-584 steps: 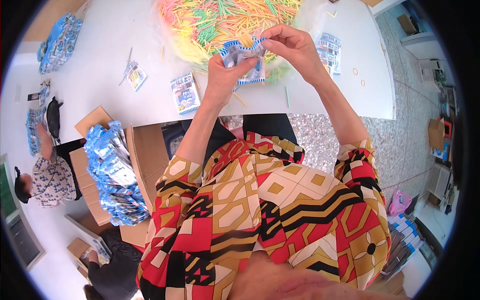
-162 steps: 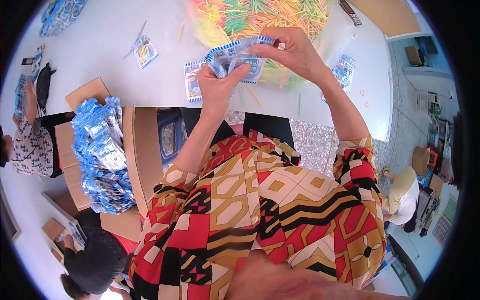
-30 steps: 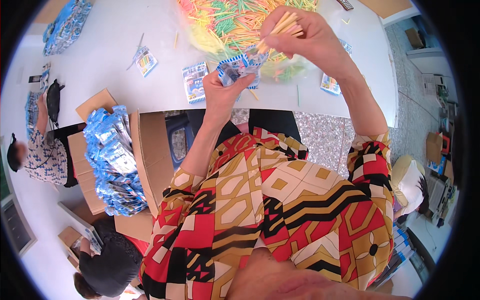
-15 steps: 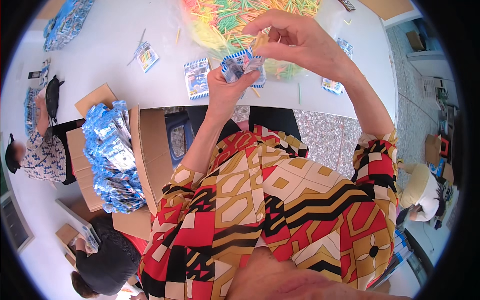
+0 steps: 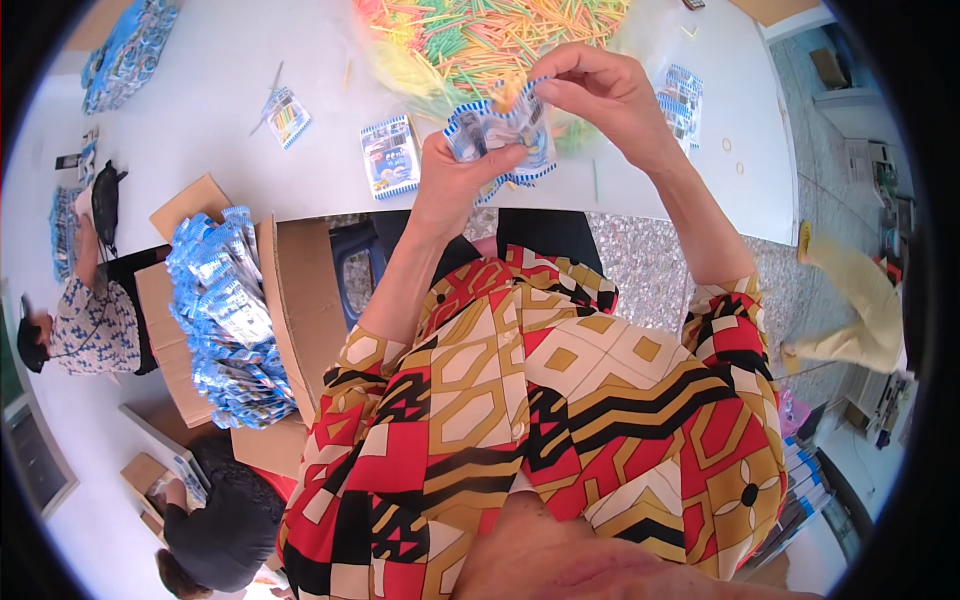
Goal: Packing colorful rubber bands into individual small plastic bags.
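A crinkled blue-and-white plastic packet [image 5: 500,140] is held over the table's near edge. My left hand [image 5: 455,180] grips its left side, thumb across the front. My right hand [image 5: 610,100] pinches its upper right edge between thumb and fingertips. Some yellow-orange pieces [image 5: 507,96] show at the packet's top; I cannot tell how far inside they sit. Just beyond lies a heap of thin pastel sticks [image 5: 500,45], yellow, green and orange, on clear plastic. Flat on the table left of my left hand is another blue-and-white packet [image 5: 390,157].
An open carton [image 5: 300,300] full of blue packets [image 5: 230,310] stands at my left. More packets lie at the left [image 5: 287,118] and right [image 5: 681,105] of the white table [image 5: 650,200]. Rubber bands [image 5: 740,168] are at right. People work at left; someone in yellow trousers [image 5: 860,300] is at right.
My right hand has moved from the packet's mouth to its upper right edge, and the packet is spread wider. At right, the person in yellow trousers has moved nearer the table.
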A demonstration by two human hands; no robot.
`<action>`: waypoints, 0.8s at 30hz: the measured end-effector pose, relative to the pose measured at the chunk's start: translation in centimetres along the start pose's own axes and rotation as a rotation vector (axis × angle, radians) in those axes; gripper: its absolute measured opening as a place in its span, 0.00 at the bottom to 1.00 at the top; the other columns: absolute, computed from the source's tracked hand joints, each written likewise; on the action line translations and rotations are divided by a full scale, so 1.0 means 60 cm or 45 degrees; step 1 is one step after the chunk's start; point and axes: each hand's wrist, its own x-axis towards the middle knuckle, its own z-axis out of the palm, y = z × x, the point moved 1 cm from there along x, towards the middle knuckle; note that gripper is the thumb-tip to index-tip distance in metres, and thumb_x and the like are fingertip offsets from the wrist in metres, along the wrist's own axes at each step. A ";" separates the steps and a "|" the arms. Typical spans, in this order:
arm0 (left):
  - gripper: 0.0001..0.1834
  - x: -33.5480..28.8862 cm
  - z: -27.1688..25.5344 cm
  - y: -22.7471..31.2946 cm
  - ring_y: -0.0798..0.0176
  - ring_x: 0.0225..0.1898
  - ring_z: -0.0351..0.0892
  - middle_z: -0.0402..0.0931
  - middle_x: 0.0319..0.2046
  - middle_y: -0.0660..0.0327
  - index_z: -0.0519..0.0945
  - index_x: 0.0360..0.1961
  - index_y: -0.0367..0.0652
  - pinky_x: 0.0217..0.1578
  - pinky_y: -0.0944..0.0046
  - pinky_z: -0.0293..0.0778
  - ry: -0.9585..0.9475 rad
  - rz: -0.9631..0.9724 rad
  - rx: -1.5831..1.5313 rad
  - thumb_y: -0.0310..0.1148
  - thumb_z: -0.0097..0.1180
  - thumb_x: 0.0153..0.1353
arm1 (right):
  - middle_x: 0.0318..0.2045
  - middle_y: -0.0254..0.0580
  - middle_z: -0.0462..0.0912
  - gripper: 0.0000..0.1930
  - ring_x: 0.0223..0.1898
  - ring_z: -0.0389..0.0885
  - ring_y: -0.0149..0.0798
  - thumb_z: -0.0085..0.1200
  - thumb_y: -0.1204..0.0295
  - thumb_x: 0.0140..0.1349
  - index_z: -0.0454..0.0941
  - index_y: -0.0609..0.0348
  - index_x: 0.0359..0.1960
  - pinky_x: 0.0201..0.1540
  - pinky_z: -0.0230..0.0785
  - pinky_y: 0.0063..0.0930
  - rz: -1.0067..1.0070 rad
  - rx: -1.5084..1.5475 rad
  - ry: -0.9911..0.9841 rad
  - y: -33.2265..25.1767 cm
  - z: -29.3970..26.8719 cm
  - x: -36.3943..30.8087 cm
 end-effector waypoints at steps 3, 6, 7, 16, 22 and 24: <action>0.15 0.001 0.010 0.004 0.72 0.33 0.77 0.79 0.33 0.63 0.78 0.40 0.38 0.36 0.68 0.74 0.000 -0.020 -0.058 0.22 0.62 0.49 | 0.33 0.32 0.77 0.07 0.36 0.73 0.22 0.47 0.77 0.61 0.73 0.62 0.40 0.39 0.65 0.16 0.004 -0.098 0.232 0.002 -0.011 -0.012; 0.14 -0.001 0.001 0.011 0.70 0.33 0.77 0.79 0.32 0.61 0.77 0.40 0.38 0.36 0.67 0.76 0.044 -0.017 -0.093 0.24 0.61 0.50 | 0.33 0.34 0.78 0.06 0.35 0.74 0.22 0.44 0.77 0.63 0.71 0.63 0.40 0.38 0.66 0.16 -0.188 -0.184 0.369 -0.021 -0.044 -0.041; 0.12 0.002 -0.004 0.009 0.69 0.33 0.78 0.79 0.32 0.59 0.77 0.39 0.38 0.35 0.66 0.76 0.017 -0.047 -0.092 0.25 0.61 0.51 | 0.32 0.35 0.78 0.06 0.33 0.74 0.22 0.41 0.76 0.65 0.69 0.63 0.40 0.37 0.65 0.16 -0.228 -0.154 0.526 -0.019 -0.051 -0.054; 0.10 0.014 -0.008 -0.006 0.68 0.32 0.78 0.79 0.33 0.56 0.76 0.40 0.38 0.33 0.67 0.77 0.082 -0.111 -0.059 0.30 0.53 0.58 | 0.26 0.27 0.75 0.06 0.29 0.67 0.18 0.44 0.72 0.65 0.70 0.56 0.42 0.33 0.61 0.14 0.153 -0.329 0.787 0.083 -0.149 -0.173; 0.11 0.013 -0.003 0.001 0.68 0.33 0.79 0.79 0.34 0.55 0.76 0.41 0.37 0.33 0.67 0.77 0.051 -0.127 -0.091 0.31 0.51 0.59 | 0.25 0.25 0.74 0.06 0.28 0.65 0.16 0.46 0.71 0.64 0.71 0.55 0.41 0.30 0.59 0.14 0.365 -0.430 0.932 0.183 -0.211 -0.220; 0.11 0.012 -0.002 -0.001 0.68 0.33 0.79 0.80 0.34 0.55 0.76 0.41 0.37 0.33 0.67 0.77 0.064 -0.119 -0.096 0.31 0.51 0.59 | 0.25 0.25 0.74 0.07 0.29 0.66 0.17 0.46 0.72 0.64 0.71 0.56 0.41 0.31 0.60 0.14 0.376 -0.464 0.959 0.194 -0.220 -0.224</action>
